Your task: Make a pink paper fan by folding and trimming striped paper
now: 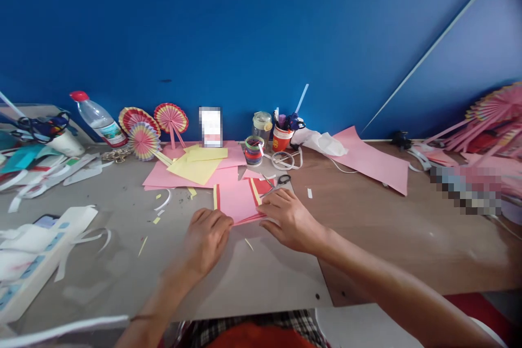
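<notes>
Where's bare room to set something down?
Mainly the brown tabletop between the right forearm and the large pink sheet. A smaller patch lies between the power strip and left hand, with a few scraps. Crowded: along the wall, from bottle to red cup.

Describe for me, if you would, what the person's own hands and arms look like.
The left hand and right hand are bare, without gloves. The left forearm and right forearm show no sleeves; a thin dark line marks the left one, perhaps a band.
</notes>
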Motion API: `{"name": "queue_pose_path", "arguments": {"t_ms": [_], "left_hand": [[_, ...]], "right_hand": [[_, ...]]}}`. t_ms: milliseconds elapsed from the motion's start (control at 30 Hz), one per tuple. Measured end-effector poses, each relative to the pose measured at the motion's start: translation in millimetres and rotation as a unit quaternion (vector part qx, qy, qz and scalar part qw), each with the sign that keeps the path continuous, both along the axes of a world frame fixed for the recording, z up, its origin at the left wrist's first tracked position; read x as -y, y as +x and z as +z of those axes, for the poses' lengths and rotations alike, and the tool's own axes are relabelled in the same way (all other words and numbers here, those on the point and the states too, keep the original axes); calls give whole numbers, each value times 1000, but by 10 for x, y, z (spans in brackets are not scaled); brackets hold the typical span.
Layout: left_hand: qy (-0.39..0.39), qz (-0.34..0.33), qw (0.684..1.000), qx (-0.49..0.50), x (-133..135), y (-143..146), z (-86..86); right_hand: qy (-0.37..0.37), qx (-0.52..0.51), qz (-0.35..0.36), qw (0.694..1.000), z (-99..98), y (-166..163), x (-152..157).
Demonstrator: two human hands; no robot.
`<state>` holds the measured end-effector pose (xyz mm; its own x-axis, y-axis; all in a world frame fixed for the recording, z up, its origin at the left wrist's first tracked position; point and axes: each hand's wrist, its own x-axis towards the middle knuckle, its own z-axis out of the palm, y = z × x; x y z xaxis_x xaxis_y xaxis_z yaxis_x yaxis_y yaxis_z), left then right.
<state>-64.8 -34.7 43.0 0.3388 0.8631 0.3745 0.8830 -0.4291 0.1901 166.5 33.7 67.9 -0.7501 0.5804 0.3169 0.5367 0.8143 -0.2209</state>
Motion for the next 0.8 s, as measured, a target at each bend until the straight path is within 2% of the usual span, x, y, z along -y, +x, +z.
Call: {"name": "queue_pose_path", "arguments": {"t_ms": [133,300,433,567,667,733,800], "left_hand": [[-33,-23,998,45,19,-4,357],[-167,-29,981,93,111,-75,757],[-247,-10,961,125,238,-90,1052],[-346,-11,919,190,324,-59,1298],[-419,-31,875,242,244,-58,1252],[-464,-43,843,269,121,-74,1063],[-502,-33,816,286,-19,-94,785]], "right_hand": [[-24,-57,29,998,233,18,23],[-68,-96,21,993,554,38,140],[-196,-91,40,976,878,61,295],[-354,-88,31,931,1107,119,399],[-447,-59,21,892,1033,143,318],[-491,-36,15,870,834,133,184],[-521,-14,-5,854,549,113,26]]}}
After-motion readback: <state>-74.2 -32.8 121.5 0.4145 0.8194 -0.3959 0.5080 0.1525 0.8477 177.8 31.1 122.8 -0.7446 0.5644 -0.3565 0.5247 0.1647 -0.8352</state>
